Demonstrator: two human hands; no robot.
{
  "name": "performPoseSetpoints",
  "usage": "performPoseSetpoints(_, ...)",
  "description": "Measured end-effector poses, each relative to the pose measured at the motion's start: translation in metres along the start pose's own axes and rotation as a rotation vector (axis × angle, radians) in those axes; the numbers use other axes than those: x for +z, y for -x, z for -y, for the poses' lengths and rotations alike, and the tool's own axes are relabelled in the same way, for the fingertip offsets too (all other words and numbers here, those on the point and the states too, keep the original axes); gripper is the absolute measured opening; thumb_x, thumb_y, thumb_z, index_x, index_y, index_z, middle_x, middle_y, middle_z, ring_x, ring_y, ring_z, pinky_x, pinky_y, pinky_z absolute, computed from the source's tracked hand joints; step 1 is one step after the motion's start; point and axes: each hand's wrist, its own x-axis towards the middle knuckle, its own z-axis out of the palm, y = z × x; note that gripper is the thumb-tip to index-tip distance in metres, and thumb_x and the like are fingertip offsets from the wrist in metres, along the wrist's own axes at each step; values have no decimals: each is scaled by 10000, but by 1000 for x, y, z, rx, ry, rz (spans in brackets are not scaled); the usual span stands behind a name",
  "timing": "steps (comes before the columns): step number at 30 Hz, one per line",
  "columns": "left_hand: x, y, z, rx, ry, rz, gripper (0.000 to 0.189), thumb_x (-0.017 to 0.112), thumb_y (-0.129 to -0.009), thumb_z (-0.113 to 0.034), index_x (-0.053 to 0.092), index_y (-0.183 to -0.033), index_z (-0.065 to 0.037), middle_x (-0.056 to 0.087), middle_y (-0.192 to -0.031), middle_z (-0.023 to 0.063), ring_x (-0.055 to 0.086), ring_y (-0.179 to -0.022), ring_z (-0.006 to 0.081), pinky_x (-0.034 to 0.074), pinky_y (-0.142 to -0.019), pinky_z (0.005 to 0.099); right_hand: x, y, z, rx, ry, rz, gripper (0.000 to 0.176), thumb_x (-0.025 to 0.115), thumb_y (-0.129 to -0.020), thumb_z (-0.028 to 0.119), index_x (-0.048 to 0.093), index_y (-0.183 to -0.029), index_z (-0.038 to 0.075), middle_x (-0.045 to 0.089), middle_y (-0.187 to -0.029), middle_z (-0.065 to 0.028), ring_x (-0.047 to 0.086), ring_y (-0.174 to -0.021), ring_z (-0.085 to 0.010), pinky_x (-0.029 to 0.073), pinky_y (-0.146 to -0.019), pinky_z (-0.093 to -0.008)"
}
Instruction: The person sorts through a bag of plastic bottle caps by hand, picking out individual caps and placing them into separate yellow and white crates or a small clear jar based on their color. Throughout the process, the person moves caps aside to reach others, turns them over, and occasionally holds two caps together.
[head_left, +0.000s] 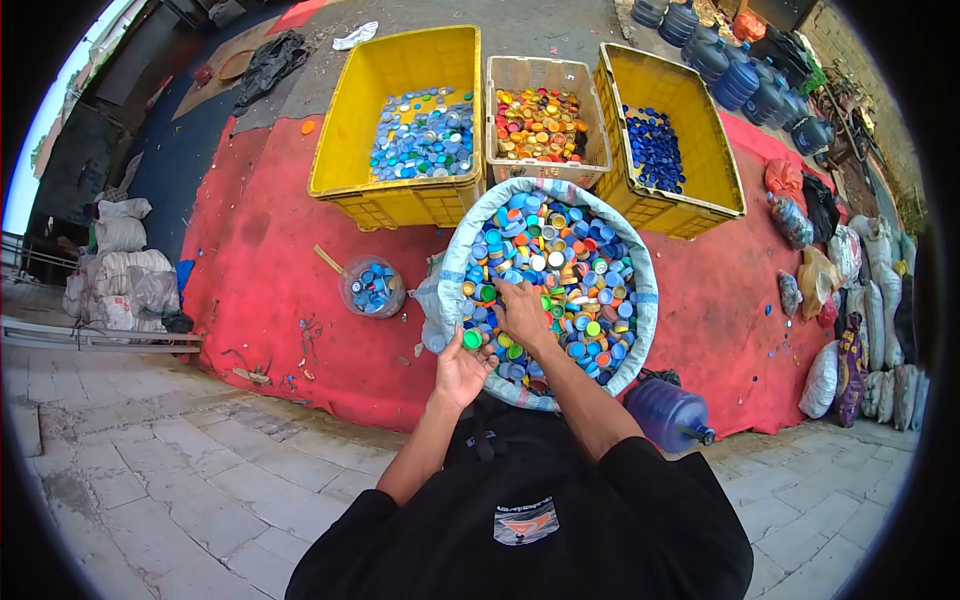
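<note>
A round sack with a pale blue rolled rim (647,300) stands right in front of me, full of mixed bottle caps (590,290) in blue, white, orange and green. My left hand (463,372) is palm up at the sack's near left edge, its fingers closed on a green bottle cap (472,340). Over the middle left of the pile, my right hand (524,315) reaches down with curled fingers. Its fingertips are against the caps, and what they pinch, if anything, is hidden.
Beyond the sack stand a yellow crate (330,150) with light blue caps, a whitish crate (550,70) with yellow, orange and red caps, and another yellow crate (710,165) with dark blue caps. A clear tub (385,307) sits left; a water jug (668,415) lies right.
</note>
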Motion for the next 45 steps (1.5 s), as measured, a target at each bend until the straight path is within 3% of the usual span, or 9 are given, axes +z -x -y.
performPoseSetpoints(5,-12,0,-9,21,67,7,133,540,-889,-160,571,-945,-43,592,-924,86,588,-833,201,501,-783,357,9,-18,9,1,78,84,542,676,-775,142,500,-1281,63,650,-1050,-117,546,-989,-309,407,-849,-436)
performPoseSetpoints(11,-26,-11,-10,9,-4,-24,228,536,-947,-299,545,-854,-91,564,-830,47,558,-744,174,490,-712,334,13,-18,-10,-27,46,16,366,672,-761,115,592,-1111,42,656,-946,-122,566,-919,-324,439,-795,-434)
performPoseSetpoints(16,-10,-24,-9,17,-168,-112,244,511,-963,-343,531,-889,-111,558,-817,37,546,-727,167,483,-697,344,-2,-9,-13,-54,56,-112,264,685,-737,95,636,-986,25,660,-877,-133,587,-797,-339,464,-713,-440)
performPoseSetpoints(24,-6,-27,-11,37,-123,-94,188,506,-963,-274,553,-1006,-97,594,-904,48,571,-758,171,484,-701,349,14,-24,1,-20,100,-19,379,675,-747,121,608,-1116,63,663,-960,-114,584,-887,-325,462,-756,-430)
performPoseSetpoints(31,-13,-16,-5,48,-148,-168,173,552,-935,-253,558,-987,-88,590,-854,32,569,-745,154,482,-687,342,29,-31,-4,-35,141,-18,268,570,-757,30,628,-1017,57,657,-904,-123,604,-855,-325,470,-752,-443)
performPoseSetpoints(34,-14,-17,-4,65,-172,-170,174,564,-928,-253,559,-985,-88,580,-831,22,562,-729,145,480,-676,335,29,-30,-13,-21,-28,-81,275,541,-782,30,632,-1041,52,654,-877,-154,619,-812,-340,478,-745,-467)
performPoseSetpoints(40,-7,-24,-1,125,-305,-215,142,590,-915,-224,555,-953,-91,543,-779,-4,519,-664,108,460,-627,297,18,-18,-32,145,-265,-179,270,576,-801,34,621,-1066,12,658,-826,-144,628,-709,-259,507,-670,-374)
performPoseSetpoints(41,-4,-26,-1,142,-342,-219,138,600,-911,-218,555,-945,-92,536,-769,-9,509,-651,98,454,-616,287,17,-15,-33,261,-419,-189,276,572,-842,47,611,-1109,-6,668,-833,-112,632,-714,-193,506,-664,-308)
performPoseSetpoints(45,-5,-40,-5,203,-563,-249,132,629,-895,-195,553,-928,-92,519,-752,-18,478,-621,69,434,-588,259,-24,4,-22,509,-1063,-165,199,531,-879,22,618,-1055,-12,635,-904,-62,627,-771,-167,519,-694,-282)
